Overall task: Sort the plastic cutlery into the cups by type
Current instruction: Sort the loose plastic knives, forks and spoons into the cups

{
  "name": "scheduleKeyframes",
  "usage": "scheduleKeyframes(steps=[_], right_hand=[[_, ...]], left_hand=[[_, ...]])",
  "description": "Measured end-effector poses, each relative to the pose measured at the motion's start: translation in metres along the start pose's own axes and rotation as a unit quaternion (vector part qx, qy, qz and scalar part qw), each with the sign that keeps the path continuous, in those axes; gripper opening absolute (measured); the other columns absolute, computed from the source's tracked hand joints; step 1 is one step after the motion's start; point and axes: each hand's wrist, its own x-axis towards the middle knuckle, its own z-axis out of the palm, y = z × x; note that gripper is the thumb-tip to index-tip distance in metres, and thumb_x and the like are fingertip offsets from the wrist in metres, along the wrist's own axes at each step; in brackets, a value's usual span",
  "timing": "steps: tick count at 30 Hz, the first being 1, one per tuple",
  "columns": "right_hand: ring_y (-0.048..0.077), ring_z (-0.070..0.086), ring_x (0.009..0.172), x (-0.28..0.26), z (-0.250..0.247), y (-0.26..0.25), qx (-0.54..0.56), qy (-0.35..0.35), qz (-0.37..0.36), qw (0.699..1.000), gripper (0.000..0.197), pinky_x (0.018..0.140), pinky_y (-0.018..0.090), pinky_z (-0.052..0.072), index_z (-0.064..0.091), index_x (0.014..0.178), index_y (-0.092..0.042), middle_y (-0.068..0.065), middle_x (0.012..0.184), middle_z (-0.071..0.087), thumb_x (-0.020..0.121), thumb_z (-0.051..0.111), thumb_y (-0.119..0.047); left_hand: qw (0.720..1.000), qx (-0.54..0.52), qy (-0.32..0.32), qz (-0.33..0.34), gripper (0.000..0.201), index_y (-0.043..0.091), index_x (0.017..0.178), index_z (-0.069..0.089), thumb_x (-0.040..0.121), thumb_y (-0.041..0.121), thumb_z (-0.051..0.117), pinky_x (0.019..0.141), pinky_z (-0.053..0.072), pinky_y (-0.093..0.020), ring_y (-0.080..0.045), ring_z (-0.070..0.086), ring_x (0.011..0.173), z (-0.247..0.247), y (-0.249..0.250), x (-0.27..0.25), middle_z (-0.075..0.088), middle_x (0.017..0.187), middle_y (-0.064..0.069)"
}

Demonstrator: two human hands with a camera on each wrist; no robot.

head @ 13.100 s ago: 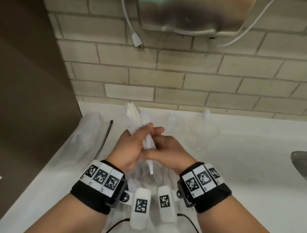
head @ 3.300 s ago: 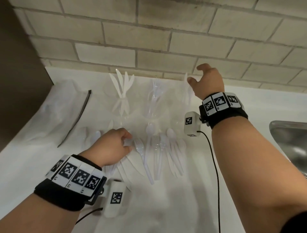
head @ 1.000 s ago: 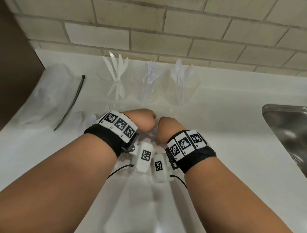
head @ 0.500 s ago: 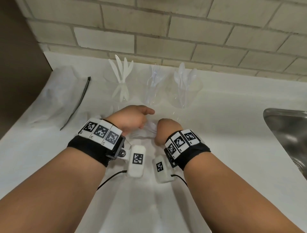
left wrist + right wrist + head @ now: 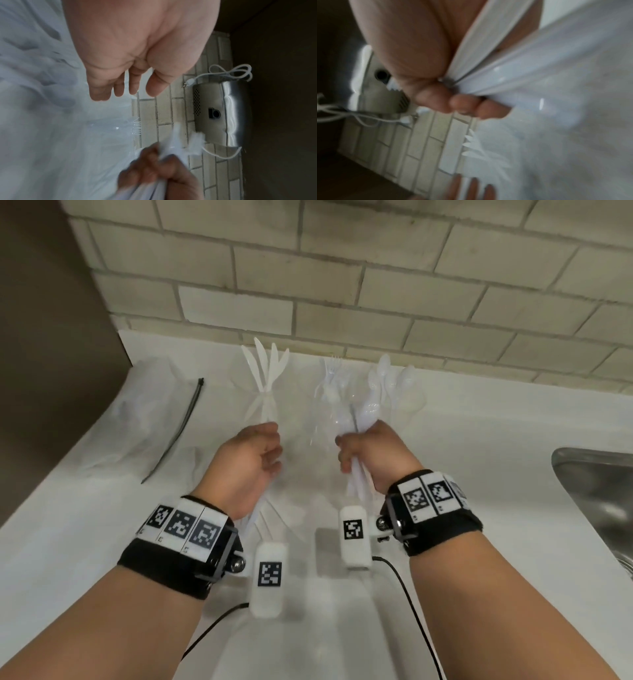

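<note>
Three clear cups stand in a row by the wall: one with knives (image 5: 264,378), one with forks (image 5: 331,386), one with spoons (image 5: 399,385). My right hand (image 5: 352,450) is held just in front of the fork and spoon cups and grips a bundle of white plastic cutlery (image 5: 359,419); the handles run through the fist (image 5: 488,65). Blur hides which type they are. My left hand (image 5: 274,446) hangs with relaxed fingers (image 5: 118,89) and holds nothing. A few white pieces (image 5: 265,513) lie on the counter under the left wrist.
A crumpled clear bag (image 5: 144,419) and a black zip tie (image 5: 178,433) lie at the left, beside a brown panel (image 5: 51,337). A steel sink (image 5: 599,508) is at the right. Brick wall behind the cups carries a steel dispenser (image 5: 221,112) with a white cord.
The hands were together low over the counter; now they are apart and higher. The right hand has lifted a bundle of cutlery towards the cups, and the left hand is empty.
</note>
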Motion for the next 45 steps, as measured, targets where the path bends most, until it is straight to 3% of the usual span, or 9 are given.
scheduleKeyframes(steps=[3, 8, 17, 21, 29, 35, 40, 42, 45], right_hand=[[0.019, 0.044, 0.049, -0.002, 0.006, -0.021, 0.265, -0.074, -0.074, 0.959, 0.034, 0.056, 0.029, 0.042, 0.058, 0.084, -0.007, 0.006, 0.064, 0.047, 0.059, 0.046, 0.013], [0.017, 0.050, 0.059, -0.001, 0.028, -0.039, 0.293, -0.120, -0.153, 0.936, 0.038, 0.067, 0.032, 0.042, 0.059, 0.085, -0.012, 0.004, 0.070, 0.053, 0.061, 0.049, 0.016], [0.024, 0.059, 0.070, 0.001, 0.046, -0.016, 0.217, -0.123, -0.113, 0.962, 0.038, 0.068, 0.036, 0.049, 0.067, 0.083, -0.019, 0.005, 0.072, 0.059, 0.062, 0.060, 0.012], [0.023, 0.060, 0.069, 0.004, 0.049, -0.013, 0.201, -0.109, -0.091, 0.969, 0.032, 0.071, 0.039, 0.050, 0.069, 0.073, -0.018, 0.003, 0.068, 0.061, 0.064, 0.062, 0.012], [0.030, 0.062, 0.082, 0.003, 0.055, -0.016, 0.154, -0.093, -0.123, 0.976, 0.017, 0.082, 0.048, 0.052, 0.065, 0.081, -0.003, 0.010, 0.075, 0.064, 0.066, 0.066, 0.005], [0.025, 0.067, 0.074, 0.000, 0.058, -0.015, 0.100, -0.107, -0.105, 0.984, 0.010, 0.069, 0.041, 0.055, 0.068, 0.076, -0.012, 0.006, 0.070, 0.067, 0.073, 0.070, -0.003], [0.015, 0.042, 0.037, -0.002, 0.054, -0.015, 0.116, -0.123, -0.094, 0.981, 0.019, 0.047, 0.028, 0.039, 0.059, 0.068, -0.004, 0.000, 0.040, 0.047, 0.083, 0.059, 0.009], [0.012, 0.040, 0.034, -0.005, 0.056, -0.013, 0.094, -0.161, -0.082, 0.979, 0.014, 0.043, 0.026, 0.037, 0.061, 0.075, -0.003, 0.004, 0.048, 0.052, 0.076, 0.061, 0.011], [0.008, 0.046, 0.038, -0.009, 0.067, -0.007, 0.003, -0.208, -0.050, 0.977, 0.024, 0.043, 0.025, 0.042, 0.057, 0.083, -0.016, 0.017, 0.071, 0.056, 0.069, 0.057, 0.004]], left_hand=[[0.986, -0.055, -0.083, -0.131, 0.027, 0.006, 0.111, 0.057, 0.095, 0.026, 0.047, 0.098, 0.043, -0.047, -0.035, 0.058, 0.104, -0.002, -0.008, 0.000, 0.056, 0.113, -0.017], [0.941, -0.090, -0.215, -0.245, 0.051, 0.001, 0.119, 0.055, 0.095, 0.043, 0.038, 0.103, 0.039, -0.053, -0.043, 0.052, 0.120, 0.003, -0.009, 0.000, 0.055, 0.124, -0.028], [0.945, -0.165, -0.217, -0.178, 0.043, -0.004, 0.122, 0.054, 0.084, 0.012, 0.044, 0.090, 0.052, -0.049, -0.035, 0.058, 0.109, 0.004, 0.005, 0.001, 0.059, 0.123, -0.025], [0.949, -0.118, -0.210, -0.202, 0.043, -0.001, 0.121, 0.056, 0.086, 0.022, 0.043, 0.091, 0.048, -0.055, -0.045, 0.054, 0.117, 0.001, 0.002, 0.001, 0.057, 0.128, -0.028], [0.939, -0.183, -0.216, -0.194, 0.049, 0.011, 0.140, 0.046, 0.099, 0.034, 0.031, 0.107, 0.036, -0.054, -0.034, 0.050, 0.128, 0.000, 0.008, 0.008, 0.055, 0.136, -0.016], [0.932, -0.171, -0.262, -0.182, 0.060, 0.018, 0.143, 0.041, 0.096, 0.054, 0.027, 0.107, 0.035, -0.056, -0.035, 0.050, 0.127, -0.004, 0.012, 0.011, 0.052, 0.139, -0.010], [0.960, -0.034, -0.272, -0.055, 0.053, 0.015, 0.100, 0.065, 0.079, 0.064, 0.055, 0.078, 0.043, -0.034, -0.018, 0.056, 0.073, -0.009, 0.018, 0.000, 0.060, 0.079, -0.006], [0.958, 0.033, -0.285, 0.000, 0.043, 0.009, 0.085, 0.066, 0.069, 0.049, 0.075, 0.066, 0.049, -0.030, -0.018, 0.061, 0.065, -0.004, 0.025, -0.008, 0.066, 0.071, -0.006], [0.961, 0.136, -0.237, 0.033, 0.039, 0.006, 0.097, 0.068, 0.067, 0.029, 0.077, 0.049, 0.050, -0.029, -0.022, 0.063, 0.060, 0.006, 0.031, -0.015, 0.074, 0.088, -0.006]])
